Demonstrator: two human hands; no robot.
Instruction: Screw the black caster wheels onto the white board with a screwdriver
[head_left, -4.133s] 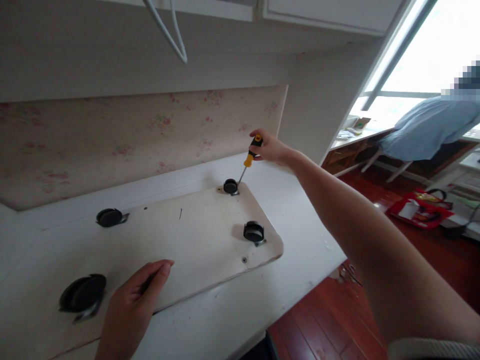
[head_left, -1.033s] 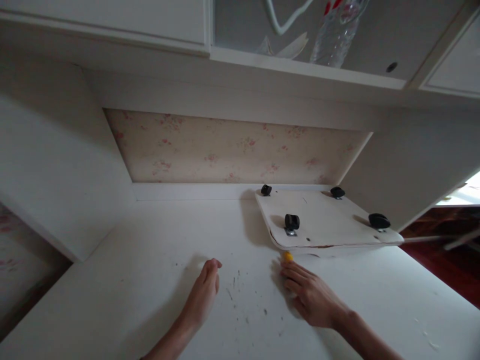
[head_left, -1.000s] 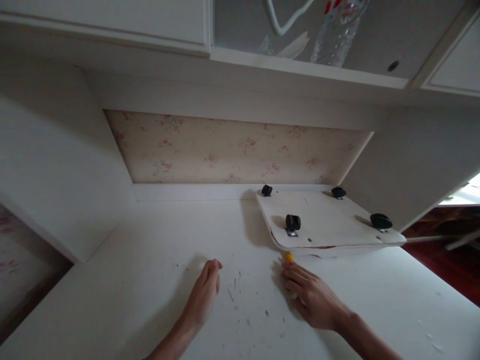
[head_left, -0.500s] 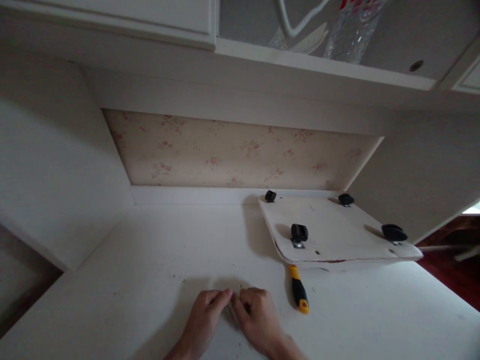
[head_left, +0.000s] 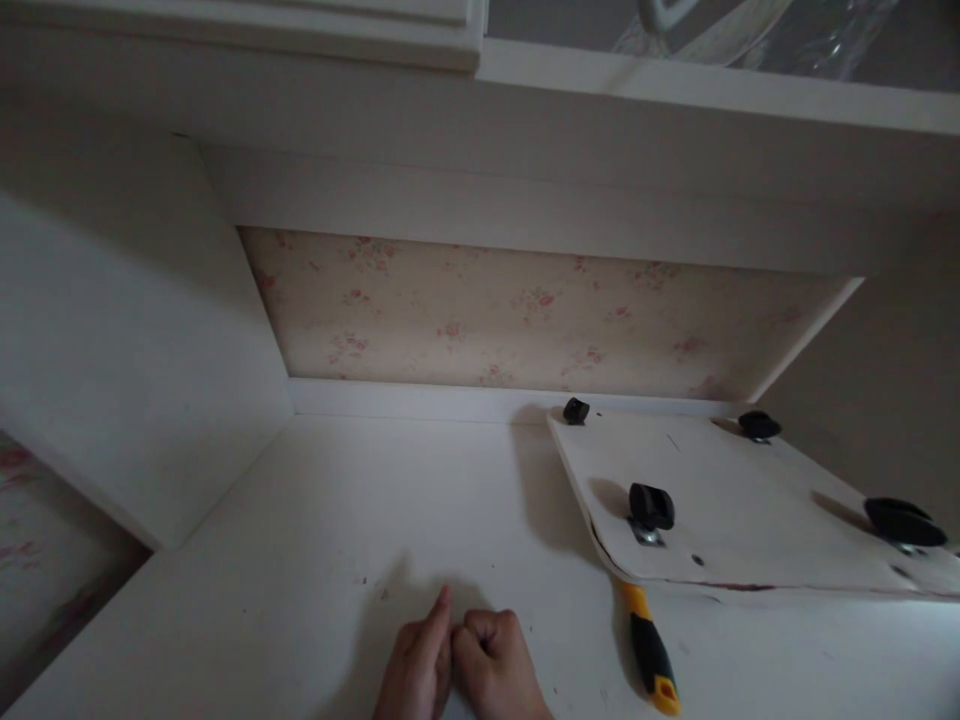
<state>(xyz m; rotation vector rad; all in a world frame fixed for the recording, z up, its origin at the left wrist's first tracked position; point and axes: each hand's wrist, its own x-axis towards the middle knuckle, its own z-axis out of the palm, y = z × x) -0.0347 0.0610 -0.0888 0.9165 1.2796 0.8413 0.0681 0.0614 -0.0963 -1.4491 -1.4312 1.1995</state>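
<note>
My left hand (head_left: 420,655) and my right hand (head_left: 496,660) are side by side at the bottom of the head view, low over the white desktop (head_left: 360,500). The left one has its fingers curled and its thumb pointing up. My right hand is closed in a fist, its knuckles against the left. Whatever they may hold is hidden inside the fingers. To their right lies a tool with a yellow and black handle (head_left: 651,648); its far end is out of sight under a white board (head_left: 720,500).
Black castors (head_left: 651,508) stick up from the board's corners. Side panels (head_left: 150,330) rise at left and right, with floral wallpaper (head_left: 480,310) at the back. A cabinet shelf (head_left: 675,85) with clear plastic on it overhangs above. Small specks dot the desktop.
The view has moved closer and turned left, so the board and tool appear larger and further right. My left thumb has risen from its pinch, and my right fingers have curled tighter.
</note>
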